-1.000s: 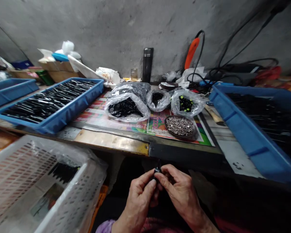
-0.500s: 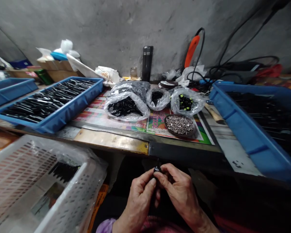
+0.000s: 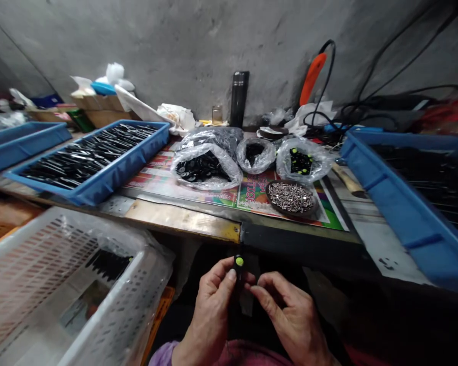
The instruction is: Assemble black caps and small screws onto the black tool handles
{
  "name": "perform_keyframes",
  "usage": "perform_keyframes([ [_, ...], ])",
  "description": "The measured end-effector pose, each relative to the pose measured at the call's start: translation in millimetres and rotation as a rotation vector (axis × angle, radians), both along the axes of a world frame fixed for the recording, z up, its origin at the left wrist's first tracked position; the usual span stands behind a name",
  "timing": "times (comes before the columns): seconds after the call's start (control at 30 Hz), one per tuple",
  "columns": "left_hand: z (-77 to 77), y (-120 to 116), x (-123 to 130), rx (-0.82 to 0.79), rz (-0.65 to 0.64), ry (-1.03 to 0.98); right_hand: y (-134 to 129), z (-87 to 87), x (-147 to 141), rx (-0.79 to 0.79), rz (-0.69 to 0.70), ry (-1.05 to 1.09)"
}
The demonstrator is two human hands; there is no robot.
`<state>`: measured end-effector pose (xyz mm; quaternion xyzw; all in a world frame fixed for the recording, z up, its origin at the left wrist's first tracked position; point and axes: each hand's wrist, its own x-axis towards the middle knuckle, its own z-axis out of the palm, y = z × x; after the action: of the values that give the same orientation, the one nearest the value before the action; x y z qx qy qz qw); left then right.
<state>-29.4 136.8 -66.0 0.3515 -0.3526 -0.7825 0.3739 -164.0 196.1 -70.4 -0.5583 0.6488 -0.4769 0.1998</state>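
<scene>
Two hands point(image 3: 210, 312) point(image 3: 292, 317) around green-dotted black piece point(image 3: 238, 269)

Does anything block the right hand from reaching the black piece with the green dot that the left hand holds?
No, nothing visible does. The left hand grips the black piece below its green dot, and the right hand sits just beside it, with no object between them.
</scene>
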Motion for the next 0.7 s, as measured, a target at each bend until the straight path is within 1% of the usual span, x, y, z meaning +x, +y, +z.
perform_keyframes([
  [0.07,2.9,0,1,0.028,0.041,0.008,3,0.6,5,0.069,0.096,-0.048],
  [0.13,6.1,0,0,0.042,0.081,-0.001,3,3.0,11,0.185,0.203,-0.142],
  [0.2,8.3,0,-2,0.033,0.105,-0.015,2,6.3,15,0.284,0.264,-0.236],
  [0.23,8.6,0,-2,0.024,0.113,-0.020,1,7.7,17,0.313,0.271,-0.266],
  [0.33,6.7,0,-1,0.011,0.112,-0.015,0,8.4,18,0.352,0.229,-0.317],
  [0.47,3.8,-2,5,-0.073,0.059,-0.060,0,4.7,14,0.390,0.201,-0.353],
  [0.53,3.8,-4,8,-0.109,0.045,-0.101,0,4.2,11,0.396,0.211,-0.351],
  [0.7,2.3,-6,9,-0.095,0.019,-0.111,0,7.1,8,0.406,0.272,-0.371],
])
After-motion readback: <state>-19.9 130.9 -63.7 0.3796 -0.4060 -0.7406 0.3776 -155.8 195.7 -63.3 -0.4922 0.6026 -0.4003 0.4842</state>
